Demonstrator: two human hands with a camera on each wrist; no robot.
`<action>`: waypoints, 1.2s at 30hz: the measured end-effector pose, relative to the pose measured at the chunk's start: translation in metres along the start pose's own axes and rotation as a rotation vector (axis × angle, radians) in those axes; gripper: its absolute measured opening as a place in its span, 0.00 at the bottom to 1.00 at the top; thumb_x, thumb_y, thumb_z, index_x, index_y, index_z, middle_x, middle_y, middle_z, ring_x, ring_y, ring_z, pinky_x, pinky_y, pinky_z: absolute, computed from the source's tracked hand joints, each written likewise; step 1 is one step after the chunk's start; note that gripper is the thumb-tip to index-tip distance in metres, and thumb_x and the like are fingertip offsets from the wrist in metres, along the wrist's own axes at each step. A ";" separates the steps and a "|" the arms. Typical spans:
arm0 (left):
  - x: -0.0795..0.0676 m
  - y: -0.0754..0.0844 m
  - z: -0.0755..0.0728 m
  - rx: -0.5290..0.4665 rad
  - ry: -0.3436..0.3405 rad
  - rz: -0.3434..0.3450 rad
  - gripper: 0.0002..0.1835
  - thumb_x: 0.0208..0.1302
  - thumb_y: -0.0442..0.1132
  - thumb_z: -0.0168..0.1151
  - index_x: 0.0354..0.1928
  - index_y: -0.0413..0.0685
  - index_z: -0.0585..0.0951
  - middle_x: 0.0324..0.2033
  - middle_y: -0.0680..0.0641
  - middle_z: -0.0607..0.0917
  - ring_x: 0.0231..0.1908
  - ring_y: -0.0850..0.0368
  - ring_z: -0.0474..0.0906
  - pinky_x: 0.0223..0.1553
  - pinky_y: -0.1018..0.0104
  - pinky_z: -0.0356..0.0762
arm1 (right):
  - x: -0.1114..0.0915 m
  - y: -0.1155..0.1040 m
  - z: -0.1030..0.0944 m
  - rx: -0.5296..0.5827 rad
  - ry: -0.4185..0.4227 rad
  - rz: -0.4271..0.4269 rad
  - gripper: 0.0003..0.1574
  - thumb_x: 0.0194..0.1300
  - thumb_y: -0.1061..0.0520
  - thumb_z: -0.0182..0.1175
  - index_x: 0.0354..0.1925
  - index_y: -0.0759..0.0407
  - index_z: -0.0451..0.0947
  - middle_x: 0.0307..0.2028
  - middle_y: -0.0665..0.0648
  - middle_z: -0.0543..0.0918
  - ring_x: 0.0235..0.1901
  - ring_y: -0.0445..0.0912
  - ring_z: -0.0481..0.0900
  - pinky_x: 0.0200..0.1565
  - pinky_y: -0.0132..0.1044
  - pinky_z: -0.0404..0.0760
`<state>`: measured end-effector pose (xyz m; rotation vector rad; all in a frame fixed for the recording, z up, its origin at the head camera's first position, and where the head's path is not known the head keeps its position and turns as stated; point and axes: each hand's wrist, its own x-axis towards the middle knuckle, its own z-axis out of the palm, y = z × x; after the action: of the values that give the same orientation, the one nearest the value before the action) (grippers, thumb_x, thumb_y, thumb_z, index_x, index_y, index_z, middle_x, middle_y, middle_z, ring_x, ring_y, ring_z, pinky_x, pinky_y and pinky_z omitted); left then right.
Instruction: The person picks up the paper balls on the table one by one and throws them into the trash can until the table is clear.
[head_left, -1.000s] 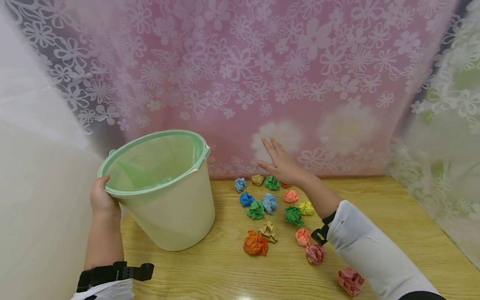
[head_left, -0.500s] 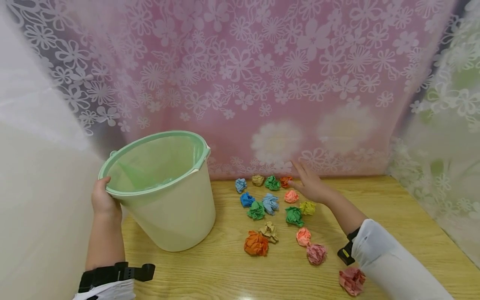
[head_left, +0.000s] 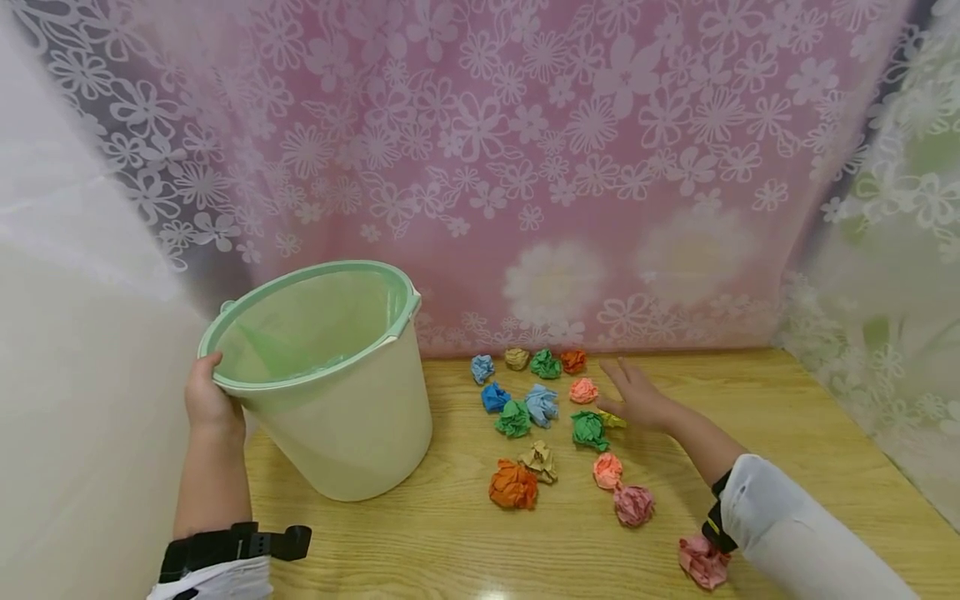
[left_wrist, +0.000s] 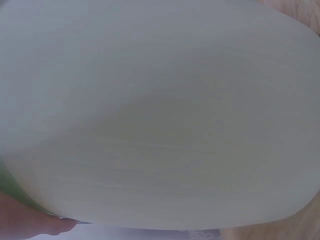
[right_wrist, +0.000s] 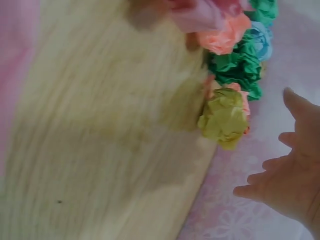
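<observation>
Head view: bucket (head_left: 356,425) gripped at the left, right hand (head_left: 643,405) with fingers spread beside a yellow paper ball (head_left: 613,419).

Bucket has a smooth cream body and a pale green rim (head_left: 281,384); it leans toward the left hand (head_left: 213,404), whose thumb lies over that rim, the remaining fingers being hidden. Yellow paper ball is crumpled and sharply creased, resting on the counter (head_left: 420,550) just beside a green paper ball (head_left: 589,430); the right hand partly covers it in the head view. Right wrist view records the right hand's fingers splayed, holding nothing, with a gap between them and the yellow paper ball. A salmon paper ball (head_left: 583,390) sits near the right fingertips. Orange paper ball (head_left: 513,485), larger and coarsely folded, lies between bucket and right forearm, well apart from both hands.
</observation>
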<state>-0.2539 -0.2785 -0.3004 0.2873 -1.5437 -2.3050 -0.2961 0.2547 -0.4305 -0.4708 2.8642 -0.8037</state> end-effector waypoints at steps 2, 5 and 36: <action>0.000 0.000 0.000 -0.006 0.002 0.004 0.29 0.73 0.44 0.31 0.76 0.55 0.52 0.74 0.59 0.53 0.71 0.67 0.46 0.71 0.75 0.40 | 0.001 0.004 0.001 -0.011 -0.030 -0.006 0.48 0.70 0.45 0.55 0.73 0.67 0.46 0.70 0.81 0.39 0.68 0.78 0.39 0.61 0.74 0.51; 0.000 0.000 0.000 0.015 -0.001 0.007 0.29 0.73 0.45 0.30 0.76 0.56 0.51 0.74 0.58 0.53 0.71 0.66 0.47 0.71 0.74 0.41 | 0.002 0.009 0.001 -0.024 -0.065 -0.026 0.45 0.67 0.52 0.60 0.72 0.67 0.50 0.69 0.81 0.43 0.66 0.78 0.45 0.60 0.73 0.56; 0.000 0.001 -0.003 0.064 -0.030 0.005 0.30 0.74 0.46 0.29 0.76 0.58 0.49 0.74 0.61 0.51 0.72 0.69 0.44 0.71 0.74 0.38 | 0.000 0.020 0.010 -0.257 -0.234 -0.101 0.12 0.58 0.66 0.64 0.40 0.58 0.74 0.36 0.58 0.71 0.34 0.49 0.71 0.36 0.42 0.73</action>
<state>-0.2529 -0.2818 -0.3006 0.2654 -1.6335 -2.2685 -0.2991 0.2661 -0.4495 -0.6938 2.7500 -0.3627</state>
